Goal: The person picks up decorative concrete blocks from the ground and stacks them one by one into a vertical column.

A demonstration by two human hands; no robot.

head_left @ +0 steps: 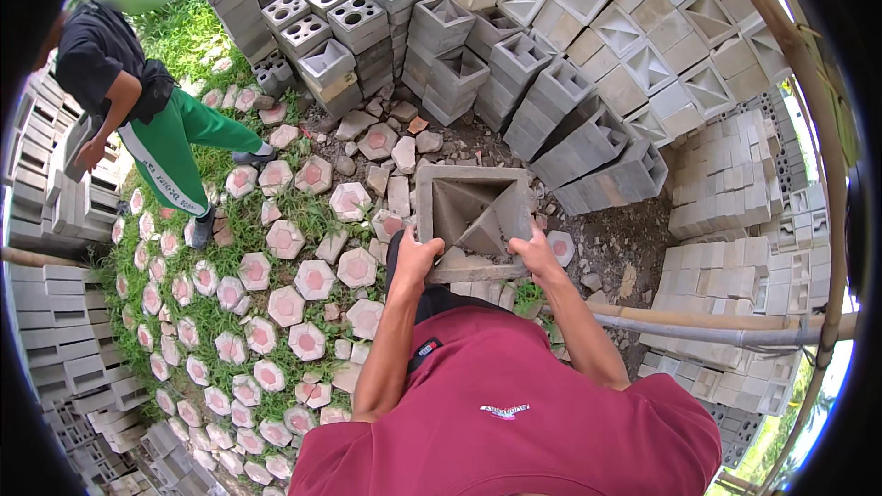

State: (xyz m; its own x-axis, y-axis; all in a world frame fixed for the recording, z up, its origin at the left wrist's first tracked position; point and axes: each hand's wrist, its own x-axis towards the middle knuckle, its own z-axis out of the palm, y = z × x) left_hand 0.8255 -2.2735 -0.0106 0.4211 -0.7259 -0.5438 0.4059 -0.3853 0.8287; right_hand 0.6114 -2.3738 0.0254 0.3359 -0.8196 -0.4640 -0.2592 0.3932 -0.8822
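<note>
Between my two hands is a square grey concrete block (473, 174) with a hollow face, its inside divided by slanted triangular faces. My left hand (419, 254) is closed on the block's near left corner, thumb over the rim. On the near right corner, my right hand (537, 252) grips the rim in the same way. The fingers under the block are hidden. Both forearms reach forward from the maroon shirt, and the block is held in front of my body, above the stony ground.
Stacked grey blocks (551, 96) curve ahead, beside perforated blocks (331, 14). A wall of patterned blocks (634, 28) rises right. Hexagonal pavers (285, 241) dot the grass. A bamboo pole (707, 320) crosses at right. Another person (138, 96) in green trousers stands left, a hand by stacked blocks.
</note>
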